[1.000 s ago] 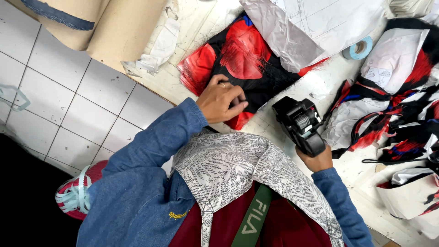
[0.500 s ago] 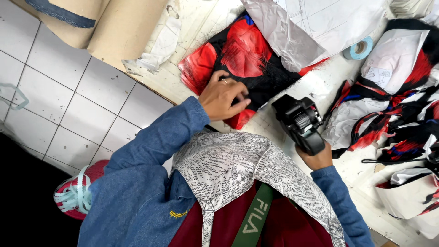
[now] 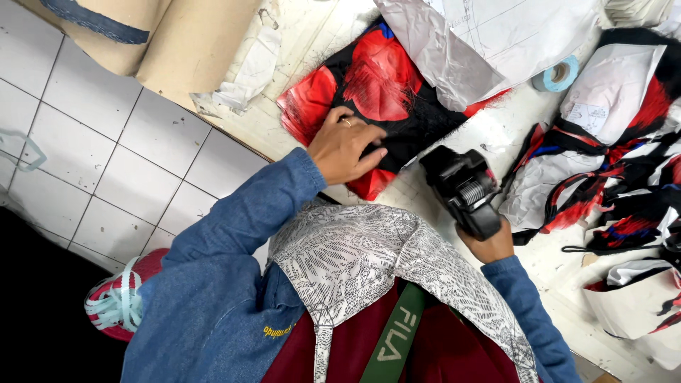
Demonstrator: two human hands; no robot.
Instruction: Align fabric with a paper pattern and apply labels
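Our right hand (image 3: 489, 245) wraps around the handle of a black gun (image 3: 462, 189), a handheld labelling or tagging tool, held at centre right of the frame above the white table (image 3: 511, 120). Our left hand (image 3: 344, 147) lies flat, fingers spread and closed on nothing, pressing a red-and-black cloth (image 3: 376, 85) at upper centre; a ring shows on one finger. The gun sits just beside the cloth's lower right edge; we cannot tell whether they touch. Crumpled white paper (image 3: 489, 35) overlaps the cloth's upper right part. A blue tape roll (image 3: 555, 75) lies to the right of that paper. More red, black and white pieces (image 3: 610, 191) are heaped along the right edge. A tan roll (image 3: 163, 39) fills the upper left, over grey floor tiles (image 3: 106, 163).
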